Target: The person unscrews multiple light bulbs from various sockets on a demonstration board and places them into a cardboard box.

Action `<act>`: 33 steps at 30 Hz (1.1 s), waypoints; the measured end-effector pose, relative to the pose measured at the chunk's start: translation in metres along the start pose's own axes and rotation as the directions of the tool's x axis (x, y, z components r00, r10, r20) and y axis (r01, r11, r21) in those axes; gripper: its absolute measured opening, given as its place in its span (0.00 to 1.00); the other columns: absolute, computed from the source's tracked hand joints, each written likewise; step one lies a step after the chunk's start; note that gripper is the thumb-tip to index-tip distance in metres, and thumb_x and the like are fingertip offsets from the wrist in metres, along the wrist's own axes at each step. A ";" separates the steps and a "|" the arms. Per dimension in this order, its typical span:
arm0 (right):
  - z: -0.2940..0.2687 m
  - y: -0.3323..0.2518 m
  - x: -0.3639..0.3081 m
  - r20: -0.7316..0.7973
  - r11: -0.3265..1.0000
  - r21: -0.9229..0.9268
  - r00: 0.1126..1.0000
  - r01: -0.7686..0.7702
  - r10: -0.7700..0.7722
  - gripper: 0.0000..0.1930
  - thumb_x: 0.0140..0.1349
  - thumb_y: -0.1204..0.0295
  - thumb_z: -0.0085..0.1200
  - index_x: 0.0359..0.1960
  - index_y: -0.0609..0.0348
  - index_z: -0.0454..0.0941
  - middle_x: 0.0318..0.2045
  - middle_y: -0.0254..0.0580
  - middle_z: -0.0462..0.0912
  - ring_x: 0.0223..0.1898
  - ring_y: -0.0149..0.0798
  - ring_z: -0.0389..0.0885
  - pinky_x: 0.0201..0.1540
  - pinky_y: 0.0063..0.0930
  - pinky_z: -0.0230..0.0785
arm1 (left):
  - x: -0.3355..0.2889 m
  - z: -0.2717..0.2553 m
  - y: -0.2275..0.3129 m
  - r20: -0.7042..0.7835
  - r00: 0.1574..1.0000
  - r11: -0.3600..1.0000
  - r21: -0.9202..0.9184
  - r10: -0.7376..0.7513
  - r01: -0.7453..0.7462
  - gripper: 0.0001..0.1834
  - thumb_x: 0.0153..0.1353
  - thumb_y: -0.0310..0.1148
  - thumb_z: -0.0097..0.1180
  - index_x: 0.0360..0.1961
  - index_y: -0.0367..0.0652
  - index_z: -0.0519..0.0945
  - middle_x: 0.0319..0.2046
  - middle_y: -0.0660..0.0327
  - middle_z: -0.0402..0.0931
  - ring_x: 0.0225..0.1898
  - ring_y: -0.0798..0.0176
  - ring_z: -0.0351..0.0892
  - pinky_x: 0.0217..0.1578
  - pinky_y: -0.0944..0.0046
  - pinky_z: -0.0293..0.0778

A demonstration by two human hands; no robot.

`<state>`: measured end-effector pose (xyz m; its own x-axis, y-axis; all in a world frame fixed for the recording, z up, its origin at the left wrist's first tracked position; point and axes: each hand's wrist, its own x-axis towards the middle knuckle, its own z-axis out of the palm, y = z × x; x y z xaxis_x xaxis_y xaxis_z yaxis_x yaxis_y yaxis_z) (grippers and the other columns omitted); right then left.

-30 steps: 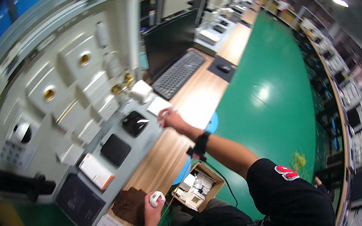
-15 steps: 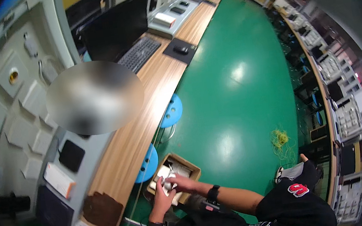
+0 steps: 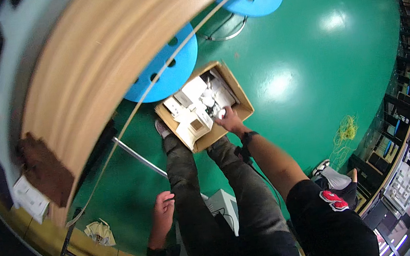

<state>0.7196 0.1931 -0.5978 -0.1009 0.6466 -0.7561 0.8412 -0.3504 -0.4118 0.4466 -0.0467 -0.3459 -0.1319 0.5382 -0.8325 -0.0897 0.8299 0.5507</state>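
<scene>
My right hand (image 3: 230,121) reaches into an open cardboard box (image 3: 243,91) on the floor, its fingers closed around a small white piece (image 3: 221,113) whose kind I cannot make out. Inside the box lie an opened white carton (image 3: 196,125), further white boxes (image 3: 193,90) and several small white parts partly hidden among them. My left hand (image 3: 162,211) hangs apart from the box, beside my left leg. Its fingers are loosely bent, and nothing shows in them.
A wooden bench (image 3: 83,45) curves along the left, with a brown cloth-like piece (image 3: 45,168) on it. Two blue stools (image 3: 168,73) stand by its edge. A tangle of yellow cord (image 3: 346,130) lies on the green floor at right, near another person's shoe (image 3: 320,167).
My view has tilted down toward the box. My hands, earlier together over it at a white piece, are apart: the right is down in the box, the left drawn back toward me.
</scene>
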 end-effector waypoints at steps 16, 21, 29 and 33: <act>0.061 0.136 0.148 -0.214 0.978 0.038 0.954 -0.206 0.209 0.33 0.53 0.62 0.60 0.58 0.62 0.61 0.51 0.63 0.69 0.51 0.62 0.72 0.54 0.44 0.68 | 0.091 0.032 -0.060 0.118 0.951 0.952 0.148 -0.287 0.269 0.19 0.69 0.42 0.46 0.50 0.37 0.70 0.44 0.54 0.75 0.45 0.58 0.77 0.48 0.58 0.70; 0.031 0.133 0.067 -0.318 0.998 -0.020 0.946 0.058 -0.061 0.22 0.53 0.65 0.58 0.44 0.66 0.66 0.46 0.58 0.72 0.45 0.57 0.73 0.46 0.44 0.69 | 0.098 0.034 -0.059 0.140 0.950 0.958 0.113 -0.278 0.264 0.18 0.70 0.42 0.45 0.51 0.39 0.70 0.44 0.54 0.75 0.45 0.59 0.76 0.48 0.59 0.70; 0.065 0.164 0.032 0.429 0.191 0.835 0.827 -0.517 0.364 0.18 0.60 0.62 0.56 0.44 0.63 0.72 0.34 0.41 0.81 0.25 0.37 0.78 0.27 0.35 0.74 | 0.093 0.037 -0.053 0.079 0.965 0.966 0.088 -0.250 0.243 0.13 0.69 0.36 0.46 0.48 0.39 0.71 0.43 0.55 0.76 0.43 0.60 0.78 0.44 0.63 0.73; 0.087 0.202 0.053 0.352 0.172 0.882 0.856 -0.439 0.379 0.13 0.62 0.71 0.48 0.45 0.67 0.71 0.34 0.46 0.80 0.32 0.41 0.83 0.31 0.35 0.79 | 0.089 0.051 -0.052 0.089 0.972 0.974 0.090 -0.217 0.209 0.13 0.68 0.36 0.47 0.47 0.39 0.72 0.43 0.56 0.76 0.43 0.61 0.78 0.43 0.64 0.73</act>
<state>0.8374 0.0980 -0.7656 0.0459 0.1822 -0.9822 -0.2793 -0.9417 -0.1878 0.4898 -0.0345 -0.4512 -0.0204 0.3559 -0.9343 -0.0262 0.9340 0.3564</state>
